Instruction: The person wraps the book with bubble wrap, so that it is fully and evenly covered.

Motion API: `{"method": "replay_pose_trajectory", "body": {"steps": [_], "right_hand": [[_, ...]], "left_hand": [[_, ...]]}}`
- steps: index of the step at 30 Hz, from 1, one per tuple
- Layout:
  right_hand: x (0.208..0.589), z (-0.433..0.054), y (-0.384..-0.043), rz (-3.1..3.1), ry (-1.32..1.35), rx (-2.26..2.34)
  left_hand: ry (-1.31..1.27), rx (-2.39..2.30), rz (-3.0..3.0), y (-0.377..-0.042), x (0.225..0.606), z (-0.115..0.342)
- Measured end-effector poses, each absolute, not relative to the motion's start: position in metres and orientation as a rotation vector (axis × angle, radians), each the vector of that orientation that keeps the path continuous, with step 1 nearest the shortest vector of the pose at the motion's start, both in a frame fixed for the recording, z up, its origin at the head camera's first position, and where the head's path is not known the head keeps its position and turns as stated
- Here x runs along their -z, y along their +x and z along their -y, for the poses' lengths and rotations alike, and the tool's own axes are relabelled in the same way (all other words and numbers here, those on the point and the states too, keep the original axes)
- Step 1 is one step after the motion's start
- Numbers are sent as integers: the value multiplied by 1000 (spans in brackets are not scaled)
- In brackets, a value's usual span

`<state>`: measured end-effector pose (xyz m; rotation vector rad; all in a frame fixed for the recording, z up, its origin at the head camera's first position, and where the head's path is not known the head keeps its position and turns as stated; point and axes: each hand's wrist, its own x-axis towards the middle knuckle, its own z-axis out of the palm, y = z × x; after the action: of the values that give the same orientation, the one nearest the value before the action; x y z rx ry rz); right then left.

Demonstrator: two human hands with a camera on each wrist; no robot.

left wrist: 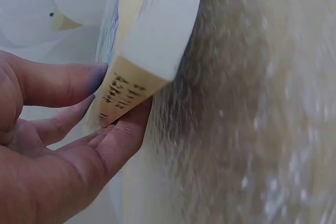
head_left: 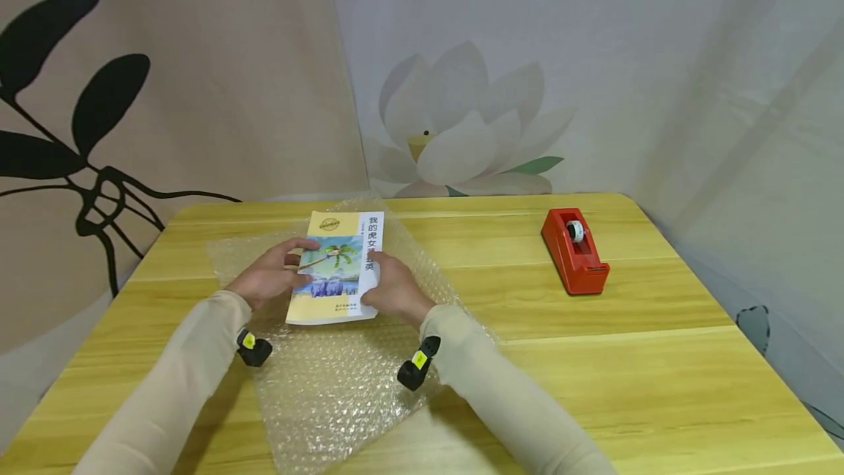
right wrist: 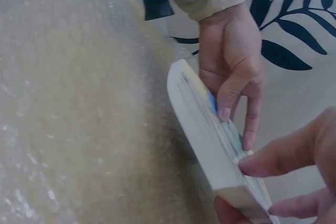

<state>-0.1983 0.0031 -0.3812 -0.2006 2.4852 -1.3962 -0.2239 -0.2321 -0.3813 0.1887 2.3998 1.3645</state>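
Paperback (head_left: pixel 335 262), gripped by left hand (head_left: pixel 270 270) and right hand (head_left: pixel 395 290); bubble wrap (head_left: pixel 336 394) beneath both; uneven grip could drop it.

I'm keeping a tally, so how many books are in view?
1: the book, held between the left hand and right hand, above the bubble wrap; no other shows.

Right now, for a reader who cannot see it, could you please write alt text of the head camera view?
A person's left fingers and right fingers hold a paperback book by its sides, over bubble wrap on a wooden table. A red tape dispenser stands to the right; behind is a pale backdrop with a printed flower and leaves.
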Motion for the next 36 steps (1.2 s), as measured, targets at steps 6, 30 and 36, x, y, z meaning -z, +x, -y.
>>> {"method": "replay_pose_trajectory", "body": {"steps": [6, 30, 36], "right_hand": [[383, 1, -197, -2497, -215, 1346], [387, 12, -203, -2663, -292, 1030], [384, 13, -203, -2696, -304, 931]], "left_hand": [[181, -1318, -2440, -225, 384, 236], [293, -822, -2821, -225, 385, 229], [333, -753, -2919, -223, 383, 225]]}}
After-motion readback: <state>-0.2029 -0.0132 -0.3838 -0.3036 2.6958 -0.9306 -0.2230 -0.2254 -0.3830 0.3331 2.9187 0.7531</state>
